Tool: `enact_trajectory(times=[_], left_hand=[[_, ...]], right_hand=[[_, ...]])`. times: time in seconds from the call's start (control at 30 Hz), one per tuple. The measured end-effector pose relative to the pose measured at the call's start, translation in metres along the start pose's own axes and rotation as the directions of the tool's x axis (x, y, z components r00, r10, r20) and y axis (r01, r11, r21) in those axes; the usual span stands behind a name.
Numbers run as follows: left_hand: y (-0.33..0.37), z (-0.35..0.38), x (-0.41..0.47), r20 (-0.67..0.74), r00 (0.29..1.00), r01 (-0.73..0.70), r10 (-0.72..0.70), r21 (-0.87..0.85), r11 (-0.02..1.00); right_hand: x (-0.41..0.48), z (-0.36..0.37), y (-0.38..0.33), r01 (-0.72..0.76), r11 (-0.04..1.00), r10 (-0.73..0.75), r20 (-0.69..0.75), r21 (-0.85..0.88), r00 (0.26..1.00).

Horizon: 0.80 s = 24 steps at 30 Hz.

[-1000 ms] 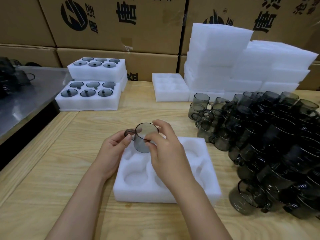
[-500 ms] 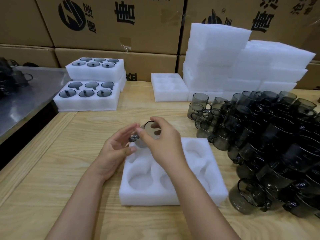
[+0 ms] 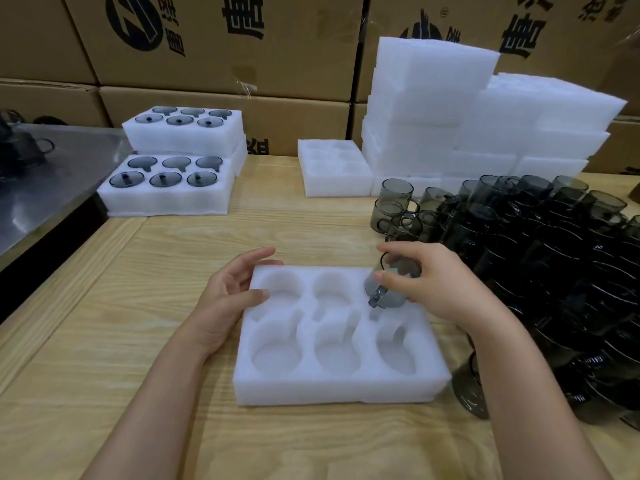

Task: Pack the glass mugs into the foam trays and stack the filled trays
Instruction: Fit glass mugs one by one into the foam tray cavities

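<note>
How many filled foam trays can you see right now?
2. The front filled tray lies at the table's far-left edge. The rear filled tray sits behind it, raised on lower foam. What lies beneath is hidden, so more may be filled.

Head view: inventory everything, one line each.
tray: 1, white, table centre, six empty pockets
mug: 1, smoky grey, tilted at tray's far-right pocket
loose mugs: many, grey, heaped at right
filled trays: at least 2, white, far left, six mugs each
spare tray: 1, white, far centre
foam stack: white, far right
cartons: several, brown, behind
table: 1, light wood
metal top: 1, grey, far left
left hand: on tray's far-left corner
right hand: gripping mug
</note>
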<state>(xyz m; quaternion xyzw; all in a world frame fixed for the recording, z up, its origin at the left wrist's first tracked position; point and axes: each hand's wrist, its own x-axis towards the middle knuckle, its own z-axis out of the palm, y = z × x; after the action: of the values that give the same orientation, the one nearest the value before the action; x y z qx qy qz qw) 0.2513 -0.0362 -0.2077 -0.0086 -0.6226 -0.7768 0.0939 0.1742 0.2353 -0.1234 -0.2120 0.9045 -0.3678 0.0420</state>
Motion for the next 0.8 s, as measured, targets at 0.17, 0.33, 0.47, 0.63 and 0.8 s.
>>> enact_trajectory(times=[0.17, 0.33, 0.47, 0.63, 0.8], left_hand=[[0.000, -0.002, 0.000, 0.008, 1.000, 0.010, -0.010, -0.002, 1.000], [0.000, -0.002, 0.000, 0.004, 1.000, 0.018, -0.018, -0.004, 1.000], [0.000, -0.001, 0.000, -0.002, 1.000, 0.025, -0.025, -0.005, 1.000], [0.001, 0.000, 0.000, -0.010, 0.999, 0.032, -0.032, -0.004, 0.999], [0.000, 0.000, -0.001, -0.019, 0.999, 0.036, -0.037, -0.017, 0.999]], right_hand=[[0.002, 0.001, 0.002, 0.049, 0.997, -0.042, 0.093, -0.065, 0.995], [0.003, 0.002, -0.002, 0.115, 0.971, -0.076, 0.186, -0.209, 0.980], [0.001, 0.010, -0.004, 0.129, 0.944, -0.062, 0.221, -0.303, 0.973], [0.012, 0.023, -0.007, 0.074, 0.944, -0.058, 0.057, -0.321, 0.997], [0.020, 0.053, 0.002, 0.022, 0.854, 0.089, 0.188, -0.520, 0.978]])
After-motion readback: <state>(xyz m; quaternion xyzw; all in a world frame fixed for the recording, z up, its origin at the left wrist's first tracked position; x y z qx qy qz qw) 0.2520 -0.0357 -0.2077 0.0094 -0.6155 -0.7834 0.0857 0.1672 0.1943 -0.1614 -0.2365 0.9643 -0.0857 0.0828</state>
